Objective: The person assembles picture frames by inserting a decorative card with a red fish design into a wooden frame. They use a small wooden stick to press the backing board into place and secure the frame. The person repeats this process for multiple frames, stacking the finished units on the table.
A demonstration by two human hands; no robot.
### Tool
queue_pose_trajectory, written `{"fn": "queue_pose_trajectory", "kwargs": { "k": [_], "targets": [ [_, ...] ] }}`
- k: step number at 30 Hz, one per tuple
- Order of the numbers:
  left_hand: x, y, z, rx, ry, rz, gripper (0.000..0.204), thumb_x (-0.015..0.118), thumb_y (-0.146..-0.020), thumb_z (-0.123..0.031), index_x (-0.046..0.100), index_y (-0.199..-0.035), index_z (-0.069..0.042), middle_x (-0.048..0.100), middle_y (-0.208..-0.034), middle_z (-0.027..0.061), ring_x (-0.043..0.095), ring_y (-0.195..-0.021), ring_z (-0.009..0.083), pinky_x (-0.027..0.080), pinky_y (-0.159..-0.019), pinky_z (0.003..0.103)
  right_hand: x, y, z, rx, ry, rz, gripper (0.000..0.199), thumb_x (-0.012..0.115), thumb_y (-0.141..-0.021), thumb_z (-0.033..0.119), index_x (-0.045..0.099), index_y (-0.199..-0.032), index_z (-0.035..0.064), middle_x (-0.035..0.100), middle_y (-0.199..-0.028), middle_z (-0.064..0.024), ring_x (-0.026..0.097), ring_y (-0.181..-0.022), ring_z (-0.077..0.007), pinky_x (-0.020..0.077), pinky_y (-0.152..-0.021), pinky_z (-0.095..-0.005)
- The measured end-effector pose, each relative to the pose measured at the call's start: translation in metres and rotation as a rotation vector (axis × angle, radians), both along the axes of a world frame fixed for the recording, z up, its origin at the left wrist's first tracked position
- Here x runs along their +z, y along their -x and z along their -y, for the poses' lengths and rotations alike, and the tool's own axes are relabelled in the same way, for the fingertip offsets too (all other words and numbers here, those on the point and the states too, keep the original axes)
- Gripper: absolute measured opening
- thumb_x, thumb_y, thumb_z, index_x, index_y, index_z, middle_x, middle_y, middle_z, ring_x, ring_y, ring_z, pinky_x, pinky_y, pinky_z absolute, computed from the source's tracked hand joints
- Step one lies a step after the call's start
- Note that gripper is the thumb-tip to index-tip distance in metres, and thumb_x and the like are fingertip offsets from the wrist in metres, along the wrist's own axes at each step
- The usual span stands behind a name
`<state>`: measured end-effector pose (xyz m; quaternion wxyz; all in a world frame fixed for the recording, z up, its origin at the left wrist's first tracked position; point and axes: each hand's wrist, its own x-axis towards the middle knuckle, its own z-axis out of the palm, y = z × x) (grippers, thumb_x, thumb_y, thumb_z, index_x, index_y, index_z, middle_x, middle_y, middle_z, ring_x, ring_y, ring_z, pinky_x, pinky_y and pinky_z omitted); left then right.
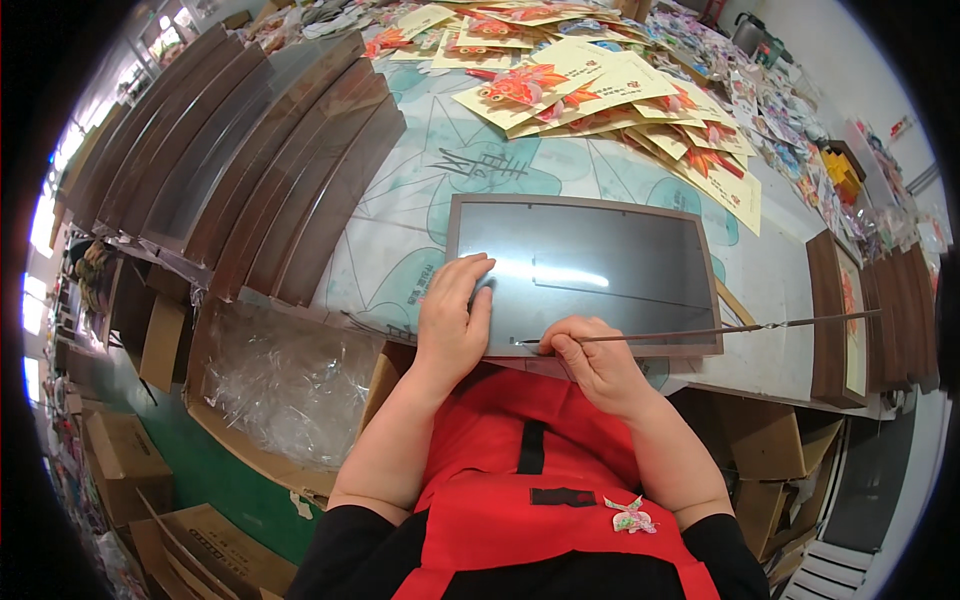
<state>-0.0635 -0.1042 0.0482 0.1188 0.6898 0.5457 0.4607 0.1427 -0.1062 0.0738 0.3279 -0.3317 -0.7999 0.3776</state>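
As the right hand clamps its fingers on a long, thin brown metal rod, the left hand rests, thumb apart from its fingers, on a brown rectangular frame with a glossy grey panel beneath both. Too hard a push could slip the tip and scratch the panel; a loose left hold could let the frame slide. Beyond the fingers, dark characters mark the white-and-teal bench covering and cream paper cards with red fish.
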Motion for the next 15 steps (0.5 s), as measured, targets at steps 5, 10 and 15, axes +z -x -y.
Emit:
{"fn": "queue_pose_trajectory", "kwargs": {
  "k": [5, 10, 15],
  "targets": [
    [0.000, 0.000, 0.000, -0.004, -0.002, -0.012, 0.026, 0.052, -0.084, -0.002, 0.058, -0.109, 0.002, 0.060, -0.114, 0.0164, 0.055, -0.109, 0.0318, 0.042, -0.094, 0.037, 0.000, 0.002, 0.000, -0.020, -0.093, 0.079, 0.019, 0.047, -0.095, 0.015, 0.057, -0.086, 0.0021, 0.061, -0.081, -0.0115, 0.058, -0.074, -0.0310, 0.0445, -0.065, -0.0388],
    [-0.001, 0.000, 0.000, 0.003, 0.008, -0.027, 0.026, 0.052, -0.084, -0.002, 0.058, -0.109, 0.002, 0.060, -0.114, 0.0164, 0.055, -0.109, 0.0318, 0.042, -0.094, 0.037, 0.001, 0.002, 0.000, -0.017, -0.070, 0.045, 0.017, 0.048, -0.094, 0.015, 0.057, -0.086, 0.0026, 0.061, -0.079, -0.0120, 0.057, -0.074, -0.0323, 0.0434, -0.067, -0.0395],
    [0.001, 0.000, -0.001, -0.007, 0.006, -0.023, 0.027, 0.052, -0.083, -0.001, 0.057, -0.109, 0.002, 0.059, -0.114, 0.0177, 0.054, -0.109, 0.0335, 0.042, -0.094, 0.038, 0.007, -0.014, 0.002, -0.070, -0.030, 0.070, 0.018, 0.047, -0.095, 0.015, 0.056, -0.083, 0.0039, 0.060, -0.078, -0.0083, 0.053, -0.074, -0.0279, 0.0417, -0.069, -0.0353]
  ]
}}
